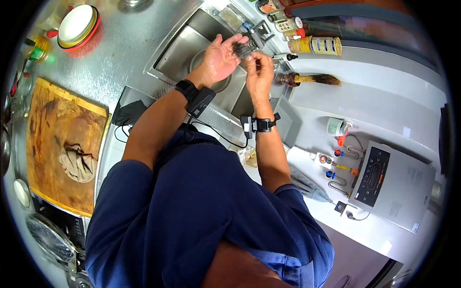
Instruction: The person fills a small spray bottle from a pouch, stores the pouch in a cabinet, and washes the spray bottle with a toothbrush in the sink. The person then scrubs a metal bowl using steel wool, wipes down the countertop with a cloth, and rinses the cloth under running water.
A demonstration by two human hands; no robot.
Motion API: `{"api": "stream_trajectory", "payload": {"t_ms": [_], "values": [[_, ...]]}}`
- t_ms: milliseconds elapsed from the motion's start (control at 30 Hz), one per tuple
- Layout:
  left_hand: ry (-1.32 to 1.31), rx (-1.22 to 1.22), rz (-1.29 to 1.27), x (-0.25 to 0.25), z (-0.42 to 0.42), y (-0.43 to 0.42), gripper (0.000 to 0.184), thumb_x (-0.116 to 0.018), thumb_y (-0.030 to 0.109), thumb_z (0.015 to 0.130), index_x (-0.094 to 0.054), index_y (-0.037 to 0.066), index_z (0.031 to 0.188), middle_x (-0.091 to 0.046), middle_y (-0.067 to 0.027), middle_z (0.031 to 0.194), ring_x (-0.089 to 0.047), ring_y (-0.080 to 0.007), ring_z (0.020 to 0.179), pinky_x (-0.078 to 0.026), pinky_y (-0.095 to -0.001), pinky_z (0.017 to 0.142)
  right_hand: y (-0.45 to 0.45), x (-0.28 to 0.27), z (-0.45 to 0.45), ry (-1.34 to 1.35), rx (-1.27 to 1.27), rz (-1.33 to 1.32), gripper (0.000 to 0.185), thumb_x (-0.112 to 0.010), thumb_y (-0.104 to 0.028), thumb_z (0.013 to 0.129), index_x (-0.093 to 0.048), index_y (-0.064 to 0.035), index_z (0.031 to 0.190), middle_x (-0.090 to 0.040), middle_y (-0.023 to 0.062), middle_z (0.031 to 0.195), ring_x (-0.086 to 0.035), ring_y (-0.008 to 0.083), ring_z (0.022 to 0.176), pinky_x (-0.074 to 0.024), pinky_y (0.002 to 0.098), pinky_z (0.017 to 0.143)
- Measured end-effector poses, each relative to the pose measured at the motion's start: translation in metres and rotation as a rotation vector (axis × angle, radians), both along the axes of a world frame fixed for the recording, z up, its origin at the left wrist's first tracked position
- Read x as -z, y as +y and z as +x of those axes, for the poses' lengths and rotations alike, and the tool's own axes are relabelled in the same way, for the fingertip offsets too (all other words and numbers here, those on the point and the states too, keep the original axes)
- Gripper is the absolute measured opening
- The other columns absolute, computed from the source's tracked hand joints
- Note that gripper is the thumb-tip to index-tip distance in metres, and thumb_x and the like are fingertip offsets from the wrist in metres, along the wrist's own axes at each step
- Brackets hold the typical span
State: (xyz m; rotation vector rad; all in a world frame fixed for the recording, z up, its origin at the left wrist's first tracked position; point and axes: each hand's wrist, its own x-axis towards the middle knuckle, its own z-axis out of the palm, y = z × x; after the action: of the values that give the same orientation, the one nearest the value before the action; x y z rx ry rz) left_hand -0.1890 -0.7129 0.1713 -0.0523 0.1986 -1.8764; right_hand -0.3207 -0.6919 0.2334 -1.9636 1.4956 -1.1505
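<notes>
My left hand (222,58) is held palm up over the sink (185,45), its fingers stretched out and the palm looking wet. A dark bristly clump (244,49) lies at its fingertips, just below the tap (259,36). From the other side, the fingers of my right hand (260,74) are pinched together at the edge of that clump. Its exact kind is too small to make out. Both wrists wear black straps with small boxes, joined by a cable.
A wooden chopping board (53,139) with a crumpled cloth (78,164) is at left. Stacked bowls (77,24) stand on the steel counter. Several jars and bottles (314,45), a bristle brush (317,79) and a water heater (394,187) are at right.
</notes>
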Motion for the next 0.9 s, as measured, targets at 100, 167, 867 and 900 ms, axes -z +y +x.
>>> {"api": "stream_trajectory", "payload": {"t_ms": [100, 167, 867, 900], "values": [[-0.059, -0.006, 0.017, -0.002, 0.001, -0.003, 0.054, -0.037, 0.036, 0.105, -0.041, -0.003, 0.142, -0.047, -0.0173, 0.146, -0.044, -0.0268, 0.133, -0.035, -0.0405, 0.112, 0.007, -0.002, 0.002, 0.244, -0.07, -0.081, 0.016, -0.072, -0.003, 0.082, -0.066, -0.0047, 0.096, -0.059, 0.0103, 0.107, -0.06, 0.0214, 0.095, -0.052, 0.0286, 0.07], [-0.116, 0.0, 0.038, -0.001, -0.001, -0.002, 0.05, -0.043, 0.029, 0.104, -0.041, -0.003, 0.142, -0.046, -0.0176, 0.147, -0.045, -0.0273, 0.132, -0.035, -0.0414, 0.112, 0.008, 0.001, -0.002, 0.359, -0.161, -0.192, 0.016, -0.071, -0.002, 0.084, -0.066, -0.0042, 0.099, -0.057, 0.0105, 0.113, -0.059, 0.0195, 0.102, -0.0533, 0.0267, 0.081], [-0.227, -0.028, -0.327, 0.01, -0.017, 0.006, 0.047, -0.038, 0.038, 0.107, -0.046, 0.007, 0.141, -0.048, -0.0073, 0.146, -0.054, -0.0235, 0.118, -0.046, -0.0407, 0.089, -0.011, -0.002, 0.001, -0.442, 0.174, 0.385, 0.019, -0.063, -0.012, 0.093, -0.051, 0.0011, 0.1, -0.062, 0.0093, 0.08, -0.062, 0.0159, 0.056, -0.0481, 0.026, 0.047], [-0.371, -0.073, -0.284, 0.005, -0.024, 0.009, 0.046, -0.037, 0.037, 0.107, -0.047, 0.006, 0.139, -0.049, -0.0091, 0.145, -0.054, -0.0247, 0.119, -0.046, -0.0413, 0.092, -0.013, 0.002, 0.0, -0.385, 0.166, 0.364, 0.019, -0.062, -0.012, 0.093, -0.051, 0.0014, 0.101, -0.062, 0.0089, 0.08, -0.061, 0.0154, 0.056, -0.0474, 0.0258, 0.047]]}}
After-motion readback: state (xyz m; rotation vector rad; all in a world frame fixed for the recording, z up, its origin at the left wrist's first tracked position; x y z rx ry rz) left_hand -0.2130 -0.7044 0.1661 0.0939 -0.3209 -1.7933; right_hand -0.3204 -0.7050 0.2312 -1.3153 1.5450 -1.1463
